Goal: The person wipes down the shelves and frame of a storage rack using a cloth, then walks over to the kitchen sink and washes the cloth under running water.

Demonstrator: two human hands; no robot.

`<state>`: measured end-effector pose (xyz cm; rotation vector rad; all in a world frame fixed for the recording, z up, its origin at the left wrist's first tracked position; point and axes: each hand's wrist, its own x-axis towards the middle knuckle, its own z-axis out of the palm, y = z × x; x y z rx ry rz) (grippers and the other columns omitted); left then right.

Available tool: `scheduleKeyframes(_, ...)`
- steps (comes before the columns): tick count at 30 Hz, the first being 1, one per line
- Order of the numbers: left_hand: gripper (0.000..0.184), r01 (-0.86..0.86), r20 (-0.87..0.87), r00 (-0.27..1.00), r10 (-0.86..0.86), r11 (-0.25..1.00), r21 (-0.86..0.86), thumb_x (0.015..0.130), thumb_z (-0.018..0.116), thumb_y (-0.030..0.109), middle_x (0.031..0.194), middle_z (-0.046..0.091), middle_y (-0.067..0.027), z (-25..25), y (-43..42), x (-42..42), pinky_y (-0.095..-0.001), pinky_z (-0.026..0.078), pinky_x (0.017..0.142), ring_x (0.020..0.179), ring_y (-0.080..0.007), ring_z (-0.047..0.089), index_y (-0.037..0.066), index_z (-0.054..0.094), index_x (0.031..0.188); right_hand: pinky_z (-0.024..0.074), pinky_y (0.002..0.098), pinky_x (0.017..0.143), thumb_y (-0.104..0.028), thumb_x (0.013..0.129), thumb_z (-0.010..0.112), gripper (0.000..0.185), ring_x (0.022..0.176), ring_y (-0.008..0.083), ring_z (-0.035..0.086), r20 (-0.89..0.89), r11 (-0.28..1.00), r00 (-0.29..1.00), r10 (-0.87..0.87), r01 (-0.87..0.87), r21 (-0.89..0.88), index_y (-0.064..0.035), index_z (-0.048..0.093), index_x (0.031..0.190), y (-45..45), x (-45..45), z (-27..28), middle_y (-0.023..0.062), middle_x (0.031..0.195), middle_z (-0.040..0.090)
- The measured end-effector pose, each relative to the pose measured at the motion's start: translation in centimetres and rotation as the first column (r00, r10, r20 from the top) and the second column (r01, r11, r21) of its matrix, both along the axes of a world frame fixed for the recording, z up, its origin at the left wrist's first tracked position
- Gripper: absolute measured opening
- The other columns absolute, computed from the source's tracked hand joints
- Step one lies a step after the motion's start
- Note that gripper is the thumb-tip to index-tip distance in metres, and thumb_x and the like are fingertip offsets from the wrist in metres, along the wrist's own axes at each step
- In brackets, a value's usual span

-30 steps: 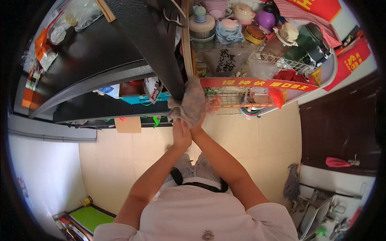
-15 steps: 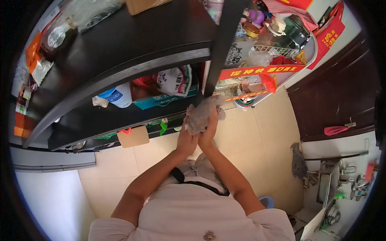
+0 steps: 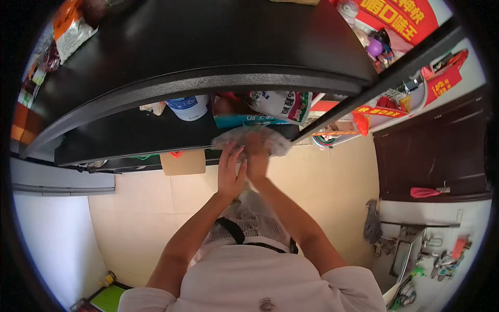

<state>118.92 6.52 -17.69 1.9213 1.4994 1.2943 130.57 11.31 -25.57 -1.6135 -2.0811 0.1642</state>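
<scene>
A grey cloth (image 3: 279, 142), blurred, lies spread out at the front edge of the black shelf, near the foot of the slanting black post. My right hand (image 3: 257, 156) is closed on its middle, the fingers smeared by motion. Beside it my left hand (image 3: 230, 169) has its fingers stretched out and apart, with the fingertips at the cloth's lower edge. Just behind the cloth stand a teal box (image 3: 235, 120) and a white printed bag (image 3: 280, 105).
A curved black shelf board (image 3: 218, 79) arches above my hands. A blue and white container (image 3: 188, 107) stands left on the lower shelf. A cardboard piece (image 3: 183, 162) hangs below. At the right are a dark door (image 3: 431, 151) and a rack with red strips (image 3: 382, 111).
The view has turned toward the shelf compartment. The cloth has gone from the post to the shelf's front edge and is spread wider. My left hand's fingers have opened off it.
</scene>
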Motion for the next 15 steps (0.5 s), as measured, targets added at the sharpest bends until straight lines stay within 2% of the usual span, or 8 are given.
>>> scheduleKeyframes(1,0.037,-0.032,-0.080,0.996,0.033,0.999,0.022,0.088,0.050,0.017,0.135,0.040,-0.0180,0.4,0.4,-0.1,-0.0463,0.029,0.104,0.128,-0.0380,0.034,0.005,0.049,0.123,0.0135,0.0463,0.112,-0.015,0.086,0.049,0.055,0.134,0.0311,0.026,-0.042,0.995,0.995,0.088,-0.086,0.056,-0.0018,0.033,0.137,0.1,-1.4,-2.4,0.0185,0.143,0.030)
scheduleKeyframes(3,0.039,-0.105,-0.250,0.961,0.118,0.992,0.065,0.087,0.050,0.017,0.135,0.040,-0.0189,0.8,0.8,-1.2,-0.0469,0.025,0.106,0.130,-0.0392,0.032,0.005,0.049,0.124,0.0131,0.0441,0.113,-0.017,0.089,0.042,0.053,0.134,0.0287,0.026,0.028,0.994,0.994,0.107,-0.108,0.025,-0.0031,0.030,0.139,-0.2,-7.2,-6.2,0.0162,0.145,0.028)
scheduleKeyframes(4,0.041,-0.167,-0.330,0.929,0.170,0.985,0.037,0.085,0.050,0.018,0.134,0.041,-0.0187,0.5,1.0,-2.3,-0.0486,0.023,0.107,0.129,-0.0411,0.031,0.005,0.049,0.124,0.0130,0.0430,0.113,-0.018,0.090,0.039,0.052,0.134,0.0276,0.026,0.056,0.992,0.990,0.128,-0.129,0.013,-0.0038,0.028,0.139,-0.3,-10.0,-6.0,0.0150,0.146,0.027)
scheduleKeyframes(7,0.040,-0.220,-0.152,0.963,0.220,0.975,0.020,0.085,0.050,0.016,0.133,0.043,-0.0180,0.5,1.2,-7.2,-0.0487,0.023,0.107,0.130,-0.0403,0.032,0.005,0.049,0.124,0.0127,0.0436,0.113,-0.022,0.087,0.048,0.060,0.134,0.0271,0.029,0.119,0.955,0.948,0.295,-0.291,-0.055,-0.0033,0.028,0.140,0.2,-11.7,-2.1,0.0153,0.145,0.029)
scheduleKeyframes(8,0.038,-0.286,-0.220,0.934,0.280,0.958,0.007,0.084,0.051,0.016,0.130,0.045,-0.0186,1.2,0.8,-8.3,-0.0501,0.028,0.104,0.127,-0.0433,0.033,0.006,0.051,0.121,0.0127,0.0444,0.113,-0.023,0.084,0.052,0.063,0.133,0.0278,0.031,0.022,0.931,0.936,0.351,-0.346,-0.116,-0.0027,0.029,0.140,0.4,-10.5,1.3,0.0161,0.144,0.031)
scheduleKeyframes(9,0.038,-0.302,-0.193,0.937,0.291,0.953,-0.028,0.084,0.051,0.016,0.130,0.045,-0.0188,1.3,0.7,-9.0,-0.0504,0.028,0.104,0.127,-0.0435,0.033,0.006,0.050,0.121,0.0128,0.0453,0.113,-0.025,0.082,0.056,0.066,0.132,0.0284,0.032,-0.071,0.900,0.917,0.393,-0.400,-0.172,-0.0022,0.030,0.139,1.0,-9.3,3.2,0.0170,0.143,0.033)
scheduleKeyframes(12,0.038,-0.293,-0.131,0.950,0.283,0.954,-0.068,0.085,0.051,0.013,0.132,0.044,-0.0186,1.0,0.8,-10.5,-0.0518,0.024,0.106,0.129,-0.0433,0.032,0.005,0.050,0.122,0.0137,0.0476,0.112,-0.028,0.077,0.064,0.071,0.133,0.0317,0.031,0.006,0.880,0.890,0.457,-0.451,-0.150,0.0020,0.036,0.135,1.4,-6.9,3.6,0.0198,0.140,0.036)
scheduleKeyframes(15,0.040,-0.183,-0.115,0.978,0.177,0.982,-0.047,0.084,0.050,0.013,0.133,0.044,-0.0170,0.8,0.9,-10.2,-0.0519,0.021,0.107,0.130,-0.0423,0.030,0.005,0.049,0.124,0.0141,0.0463,0.112,-0.025,0.078,0.063,0.068,0.133,0.0310,0.031,0.007,0.928,0.934,0.358,-0.356,-0.109,0.0031,0.036,0.134,0.8,-8.4,3.7,0.0216,0.139,0.037)
